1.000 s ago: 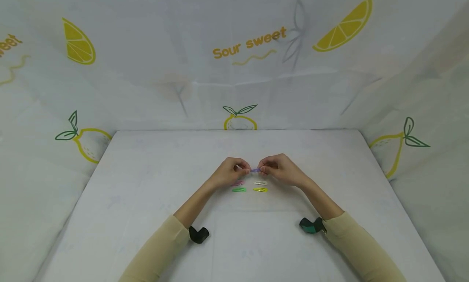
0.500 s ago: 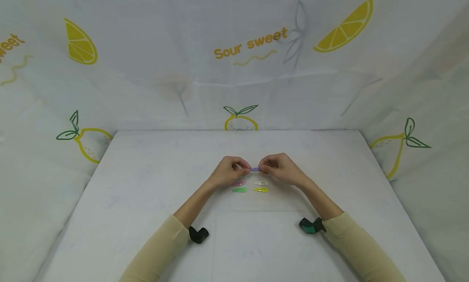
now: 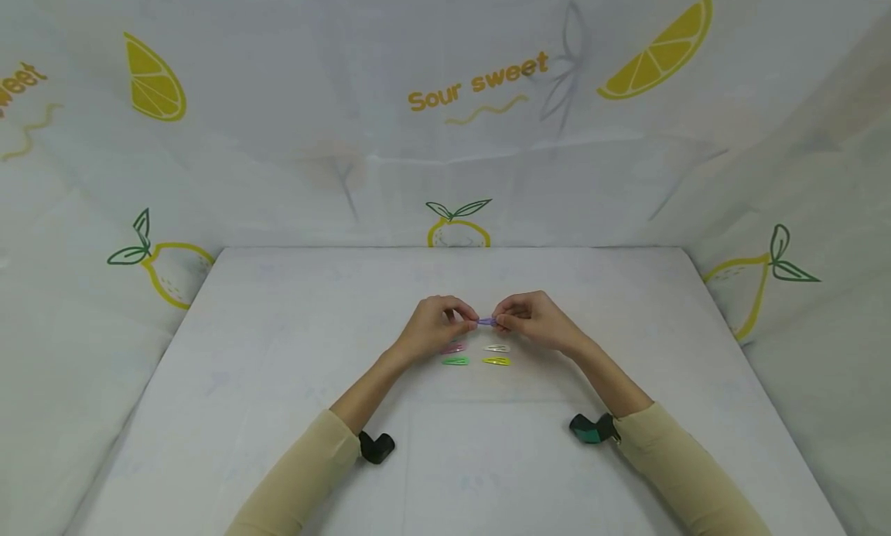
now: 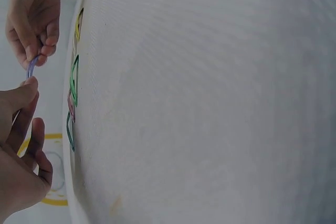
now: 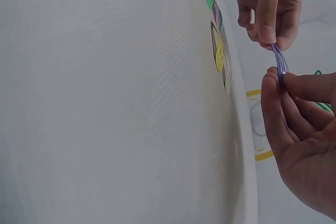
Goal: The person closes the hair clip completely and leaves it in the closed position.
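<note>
A purple snap hair clip (image 3: 486, 322) is held above the white table between two hands. My left hand (image 3: 433, 327) pinches one end with thumb and fingertips. The other end is pinched by my right hand (image 3: 537, 320). Below them lie a pink hair clip (image 3: 454, 349), a green one (image 3: 455, 361), a white one (image 3: 497, 348) and a yellow one (image 3: 497, 360). In the left wrist view a dark green hair clip (image 4: 70, 134) also rests on the table, hidden behind my left hand in the head view. Both gripped ends of the purple clip are covered by fingertips.
A white cloth covers the table (image 3: 292, 304). Printed cloth walls (image 3: 313, 188) with lemon drawings rise at the back and both sides. A dark wrist device hangs under each forearm, the left one (image 3: 377, 448) black and the right one (image 3: 592, 429) black and green.
Both hands keep their pinch on the purple hair clip and have risen very slightly. The clips on the table have stayed in place.
</note>
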The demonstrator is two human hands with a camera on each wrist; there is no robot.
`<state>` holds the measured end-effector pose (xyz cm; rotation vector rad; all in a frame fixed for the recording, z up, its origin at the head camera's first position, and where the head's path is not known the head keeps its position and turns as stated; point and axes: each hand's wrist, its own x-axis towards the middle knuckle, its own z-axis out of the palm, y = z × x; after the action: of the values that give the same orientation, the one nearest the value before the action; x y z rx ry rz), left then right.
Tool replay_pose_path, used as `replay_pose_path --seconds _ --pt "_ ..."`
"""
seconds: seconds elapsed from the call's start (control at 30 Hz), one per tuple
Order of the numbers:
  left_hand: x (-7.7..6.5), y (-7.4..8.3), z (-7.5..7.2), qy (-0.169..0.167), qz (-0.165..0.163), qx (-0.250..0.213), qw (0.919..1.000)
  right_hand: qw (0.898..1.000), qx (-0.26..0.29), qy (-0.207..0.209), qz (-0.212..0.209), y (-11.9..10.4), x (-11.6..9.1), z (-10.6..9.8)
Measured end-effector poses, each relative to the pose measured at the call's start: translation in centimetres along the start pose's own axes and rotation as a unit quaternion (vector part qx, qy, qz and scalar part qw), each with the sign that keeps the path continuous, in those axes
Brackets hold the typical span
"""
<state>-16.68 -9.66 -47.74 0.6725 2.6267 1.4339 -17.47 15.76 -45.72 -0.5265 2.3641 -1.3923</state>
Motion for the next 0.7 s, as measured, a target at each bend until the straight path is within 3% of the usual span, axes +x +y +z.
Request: replay_pose_path --seconds 0.33,0.7 --pt "0.03 -0.04 -0.04 0.001 0.006 -0.003 1.0 1.0 0.023 -0.008 0.018 0.03 0.05 -0.12" --pt "0.19 -0.1 -0.12 0.011 0.006 -0.012 0.9998 0.994 0.101 -0.033 0.027 0.07 -0.12 -0.39"
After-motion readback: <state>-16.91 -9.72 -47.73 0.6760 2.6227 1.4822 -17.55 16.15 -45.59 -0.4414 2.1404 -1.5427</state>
